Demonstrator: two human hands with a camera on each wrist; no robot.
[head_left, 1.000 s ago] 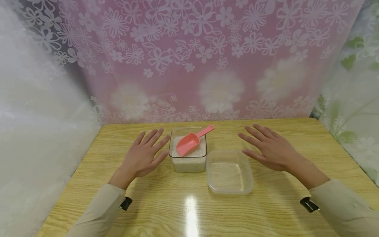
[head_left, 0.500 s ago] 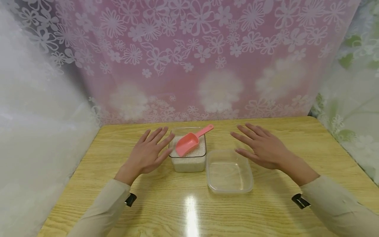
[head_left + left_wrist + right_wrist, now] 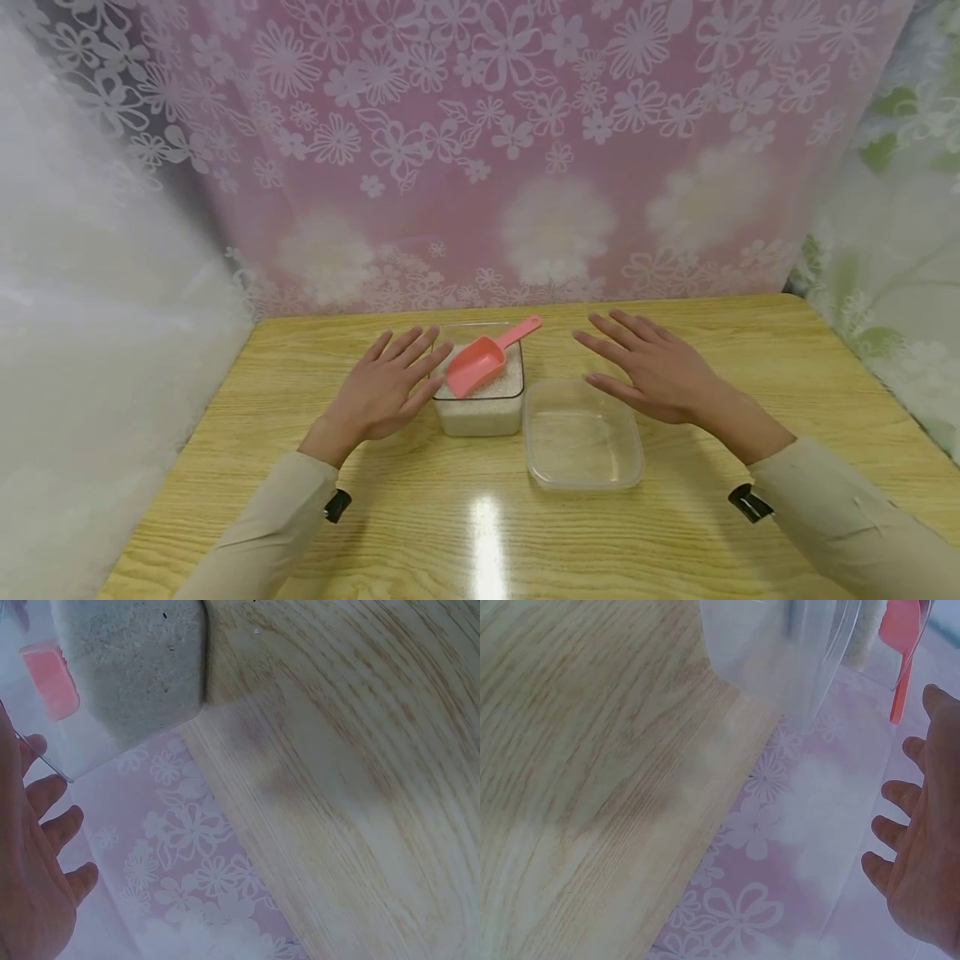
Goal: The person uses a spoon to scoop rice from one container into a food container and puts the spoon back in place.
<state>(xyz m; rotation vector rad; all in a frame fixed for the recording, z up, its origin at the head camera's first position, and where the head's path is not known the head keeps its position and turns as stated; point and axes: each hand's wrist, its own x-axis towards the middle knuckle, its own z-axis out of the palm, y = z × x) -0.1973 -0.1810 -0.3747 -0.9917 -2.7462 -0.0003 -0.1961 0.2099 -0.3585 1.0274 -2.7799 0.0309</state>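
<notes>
A clear square container of rice (image 3: 480, 417) stands near the middle of the table. On the rice lies a pink scoop (image 3: 477, 365), its handle sticking out over the back right corner. Beside it to the right is a clear plastic tub (image 3: 583, 442) with nothing in it. My left hand (image 3: 386, 383), fingers spread and straight, is at the left side of the rice container, fingertips overlapping its rim in the head view. My right hand (image 3: 660, 371) hovers palm down with fingers spread, its thumb above the tub's back right corner. Neither hand holds anything.
The wooden table (image 3: 420, 533) ends at the back against a pink flowered curtain (image 3: 450, 167). Pale sheets hang at the left (image 3: 112, 292) and right sides. A black band (image 3: 750, 503) shows below the right sleeve.
Both hands have moved inward, the left one rightward to the rice container and the right one leftward over the tub's edge. The containers and scoop have stayed in place.
</notes>
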